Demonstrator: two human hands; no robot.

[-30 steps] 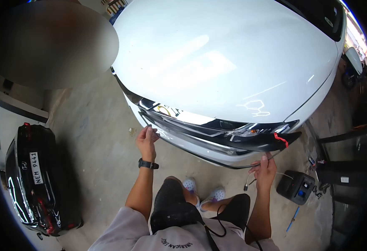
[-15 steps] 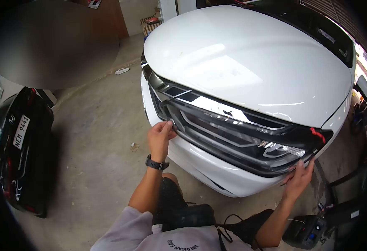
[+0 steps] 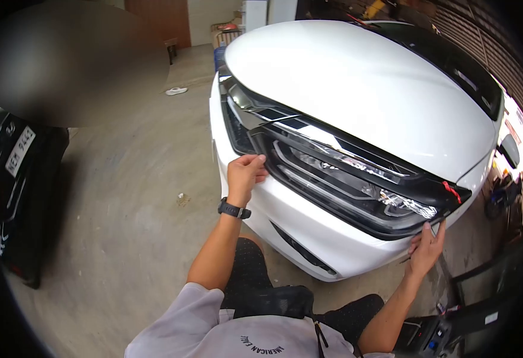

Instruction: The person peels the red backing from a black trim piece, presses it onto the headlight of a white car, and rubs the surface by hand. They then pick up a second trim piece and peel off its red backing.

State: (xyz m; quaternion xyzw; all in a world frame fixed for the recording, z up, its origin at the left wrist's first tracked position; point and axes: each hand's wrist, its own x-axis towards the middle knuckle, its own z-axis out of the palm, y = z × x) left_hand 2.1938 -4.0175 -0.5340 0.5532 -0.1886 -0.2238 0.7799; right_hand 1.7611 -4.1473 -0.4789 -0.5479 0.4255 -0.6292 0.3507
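Note:
A headlight (image 3: 333, 179) with clear lens and dark trim fills the corner of a white car's front, above the white bumper (image 3: 309, 212). My left hand (image 3: 246, 174), a black watch on its wrist, is at the headlight's inner lower edge. Its thumb and fingers are pinched together; what lies between them is too small to make out. At the outer lower corner, my right hand (image 3: 426, 250) has two fingers stretched against the headlight's edge. The tip of a thin dark tool (image 3: 406, 260) pokes out from its curled fingers. A red strip (image 3: 451, 191) sits on the headlight's outer end.
The white hood (image 3: 357, 89) is closed above the headlight. A black car (image 3: 25, 197) stands at the left. On the concrete floor (image 3: 136, 197) lies a white slipper (image 3: 176, 91). Dark equipment (image 3: 434, 334) sits at the lower right, and a motorcycle (image 3: 503, 197) stands beyond.
My view has tilted and shifted, so the white car sits lower and further right. The left hand has moved slightly up along the headlight's inner edge. My right hand remains at the outer corner.

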